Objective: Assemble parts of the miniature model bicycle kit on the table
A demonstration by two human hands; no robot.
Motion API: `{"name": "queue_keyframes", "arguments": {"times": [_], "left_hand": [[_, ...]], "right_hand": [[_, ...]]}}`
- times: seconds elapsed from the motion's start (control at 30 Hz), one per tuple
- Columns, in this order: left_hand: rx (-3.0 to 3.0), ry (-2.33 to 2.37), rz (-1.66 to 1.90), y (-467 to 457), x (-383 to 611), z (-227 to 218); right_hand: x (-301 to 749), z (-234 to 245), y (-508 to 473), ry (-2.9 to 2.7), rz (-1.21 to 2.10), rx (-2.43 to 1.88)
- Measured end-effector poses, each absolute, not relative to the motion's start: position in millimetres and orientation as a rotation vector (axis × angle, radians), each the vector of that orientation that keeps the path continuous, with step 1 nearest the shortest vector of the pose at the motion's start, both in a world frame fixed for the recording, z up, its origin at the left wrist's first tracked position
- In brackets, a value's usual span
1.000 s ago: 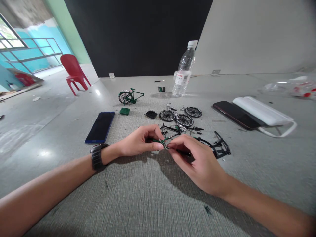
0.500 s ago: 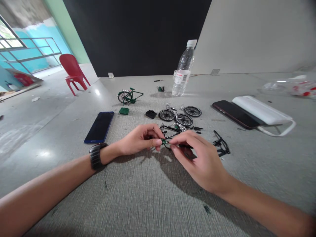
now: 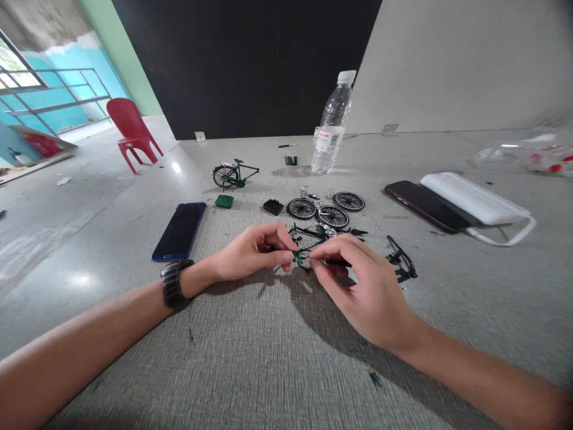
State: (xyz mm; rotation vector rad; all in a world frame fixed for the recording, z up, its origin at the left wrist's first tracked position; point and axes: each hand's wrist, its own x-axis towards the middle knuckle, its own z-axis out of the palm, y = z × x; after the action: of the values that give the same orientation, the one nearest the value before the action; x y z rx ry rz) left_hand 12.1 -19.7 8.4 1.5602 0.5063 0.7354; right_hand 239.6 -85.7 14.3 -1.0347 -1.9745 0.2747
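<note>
My left hand (image 3: 253, 254) pinches a small green model bicycle frame (image 3: 299, 257) at the middle of the grey mat. My right hand (image 3: 360, 286) meets it from the right, fingers closed on the same piece and on a thin dark tool or part (image 3: 335, 263) that I cannot make out. Just beyond my fingers lie three loose spoked wheels (image 3: 326, 209), black frame rods (image 3: 308, 234) and small fittings. A black carrier piece (image 3: 400, 263) lies to the right of my right hand. A half-built green model bicycle (image 3: 233, 174) stands farther back on the left.
A blue phone (image 3: 179, 230) lies at the left, a dark phone (image 3: 425, 206) and a white power bank (image 3: 474, 200) at the right. A clear water bottle (image 3: 332, 128) stands at the back. A green block (image 3: 224, 201) and a black block (image 3: 273, 207) sit mid-table. A red chair (image 3: 132, 132) stands far left.
Both hands have drawn slightly closer together around the green frame, and my right fingers have shifted a little up and left. Nothing else on the table has moved.
</note>
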Motion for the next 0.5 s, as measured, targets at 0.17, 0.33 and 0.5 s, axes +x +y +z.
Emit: {"name": "queue_keyframes", "arguments": {"times": [0.17, 0.33, 0.5], "left_hand": [[1.565, 0.51, 0.721, -20.7, 12.6, 10.8], [1.556, 0.536, 0.748, -20.9, 12.7, 9.9], [1.559, 0.521, 0.755, -20.7, 13.0, 8.4]], "right_hand": [[239.6, 14.3, -84.6, -1.992, 0.283, -1.026], [240.1, 14.8, -85.3, -1.985, 0.274, -1.032], [240.1, 15.0, -86.6, -1.993, 0.286, -1.036]]}}
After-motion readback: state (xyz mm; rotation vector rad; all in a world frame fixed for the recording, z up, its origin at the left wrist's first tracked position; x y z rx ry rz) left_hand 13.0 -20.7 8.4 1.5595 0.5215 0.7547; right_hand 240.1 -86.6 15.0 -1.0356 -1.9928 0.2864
